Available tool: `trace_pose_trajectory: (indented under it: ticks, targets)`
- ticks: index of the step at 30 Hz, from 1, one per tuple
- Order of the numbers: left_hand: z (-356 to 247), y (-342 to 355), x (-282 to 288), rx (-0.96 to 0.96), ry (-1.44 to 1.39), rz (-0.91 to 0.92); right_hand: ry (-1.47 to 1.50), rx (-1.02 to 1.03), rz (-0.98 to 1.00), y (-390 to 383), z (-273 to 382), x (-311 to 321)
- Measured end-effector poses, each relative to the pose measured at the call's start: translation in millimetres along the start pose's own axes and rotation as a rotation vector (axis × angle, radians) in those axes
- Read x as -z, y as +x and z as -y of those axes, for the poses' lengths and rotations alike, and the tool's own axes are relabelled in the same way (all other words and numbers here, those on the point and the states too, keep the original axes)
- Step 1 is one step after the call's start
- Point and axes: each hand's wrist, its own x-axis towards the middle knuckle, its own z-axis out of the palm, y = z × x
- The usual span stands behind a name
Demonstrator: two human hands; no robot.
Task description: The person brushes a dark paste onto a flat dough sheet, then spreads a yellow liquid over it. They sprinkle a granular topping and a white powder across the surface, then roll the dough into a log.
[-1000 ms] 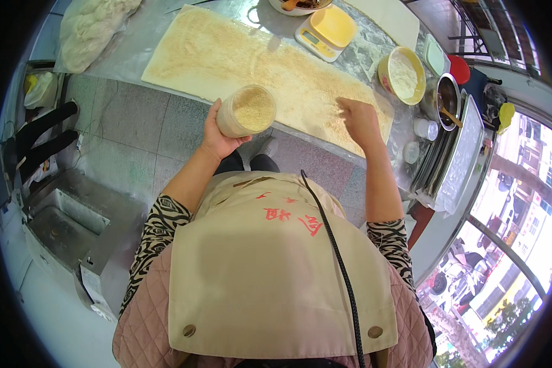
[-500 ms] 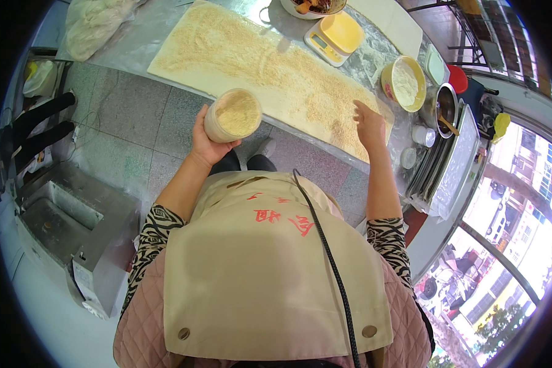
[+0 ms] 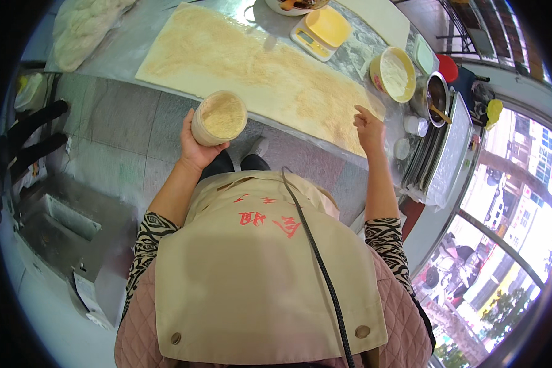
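My left hand (image 3: 195, 147) grips a clear round tub (image 3: 219, 119) of pale yellow powder, held out just off the near edge of the counter. My right hand (image 3: 370, 130) hovers over the right end of a long flat dough sheet (image 3: 221, 55), fingers loosely bent and apart, with no object visible in them. The dough carries a scattered layer of tan crumbs or powder, denser in patches.
The metal counter (image 3: 147, 24) also bears a bag of dough (image 3: 86, 27), a yellow scale (image 3: 321, 34), a yellow bowl of flour (image 3: 392, 75), a steel bowl with spoon (image 3: 435, 98), small tubs (image 3: 415, 126) and stacked trays (image 3: 438, 162). A metal appliance (image 3: 73, 245) stands lower left.
My left hand and the tub have moved left in the picture. My right hand has shifted slightly right, its fingers changing their bend. The whole view has shifted a little.
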Motion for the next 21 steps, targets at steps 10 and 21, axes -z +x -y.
trace_pose_trajectory:
  ticks: [10,21]
  targets:
    - [10,28,-43,0.108,0.178,-0.121,0.19,0.856,0.089,-41,218,-51]
    - [45,45,-50,0.287,0.172,0.024,0.179,0.57,0.178,-38,175,-22]
